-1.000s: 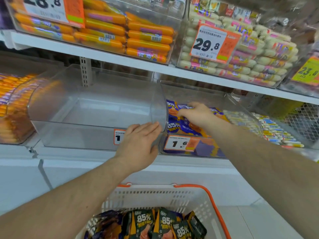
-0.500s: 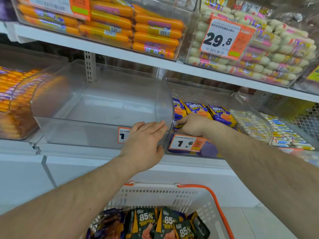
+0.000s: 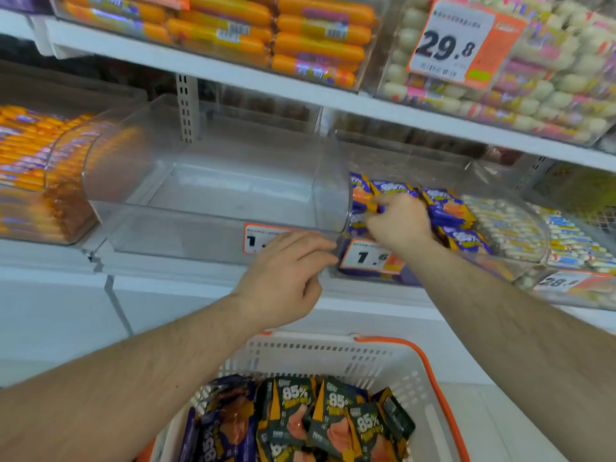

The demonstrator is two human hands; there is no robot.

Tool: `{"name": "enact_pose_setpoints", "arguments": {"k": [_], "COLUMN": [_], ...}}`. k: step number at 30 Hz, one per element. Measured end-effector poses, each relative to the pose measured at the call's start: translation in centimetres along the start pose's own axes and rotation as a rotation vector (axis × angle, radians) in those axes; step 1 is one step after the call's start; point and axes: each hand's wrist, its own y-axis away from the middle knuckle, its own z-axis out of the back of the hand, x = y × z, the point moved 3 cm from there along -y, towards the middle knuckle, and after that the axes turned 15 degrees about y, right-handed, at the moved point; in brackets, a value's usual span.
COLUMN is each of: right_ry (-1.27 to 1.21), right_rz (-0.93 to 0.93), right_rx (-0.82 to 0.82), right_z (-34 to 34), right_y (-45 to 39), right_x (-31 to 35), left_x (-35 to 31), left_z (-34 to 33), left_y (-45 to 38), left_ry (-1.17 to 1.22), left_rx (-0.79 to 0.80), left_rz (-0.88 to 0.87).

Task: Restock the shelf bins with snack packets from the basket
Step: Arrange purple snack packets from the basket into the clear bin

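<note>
A clear plastic bin [image 3: 213, 198] on the middle shelf holds nothing. My left hand [image 3: 286, 275] rests on its front right corner, fingers laid over the rim. To the right, another clear bin [image 3: 500, 191] holds purple and orange snack packets [image 3: 446, 211]. My right hand [image 3: 396, 221] is inside this bin and pinches a purple packet at its left side. Below, a white basket [image 3: 333, 358] with an orange handle holds dark green packets [image 3: 333, 415] and purple packets [image 3: 220, 425].
Orange sausage packs [image 3: 30, 155] fill the bin at left. The upper shelf [image 3: 233, 75] carries orange sausages and pale wrapped snacks behind a 29.8 price tag [image 3: 456, 41]. White-wrapped snacks [image 3: 520, 228] lie at right. Price tags [image 3: 366, 258] hang on the bin fronts.
My right hand has shifted within the purple-packet bin, from the front edge up to the left side of the stack. My left hand has stayed on the empty bin's corner.
</note>
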Motion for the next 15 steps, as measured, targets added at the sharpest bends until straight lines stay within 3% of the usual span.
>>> {"name": "enact_pose_setpoints", "arguments": {"k": [2,3,5,7,10,13,15], "right_ry": [-0.055,-0.098,-0.226,-0.332,-0.289,-0.192,-0.211], "right_rz": [0.089,0.154,0.276,0.353,0.304,0.260,0.271], "right_rx": [-0.554,-0.693,-0.664,-0.399,0.178,0.685,0.887], "right_z": [0.4,-0.1,-3.0,-7.4,-14.3,-19.4,-21.4], "right_y": [3.1,5.2,9.2,12.5,16.5,19.9,21.5], "right_x": [0.1,0.7,2.2,3.7,5.8,8.0,9.7], "left_x": [0.1,0.3,1.4,2.6,3.9,4.2,4.3], "left_z": [-0.4,-0.6,-1.1,-1.1,-0.5,0.3,0.9], "left_y": [1.9,2.8,4.9,6.9,9.2,9.6,9.2], "left_ry": [0.027,0.046,0.034,-0.050,-0.143,-0.137,-0.110], "left_rx": [0.163,0.288,0.575,0.860,1.137,1.152,1.078], "left_rz": [0.054,0.158,0.388,0.558,0.697,0.747,0.772]}}
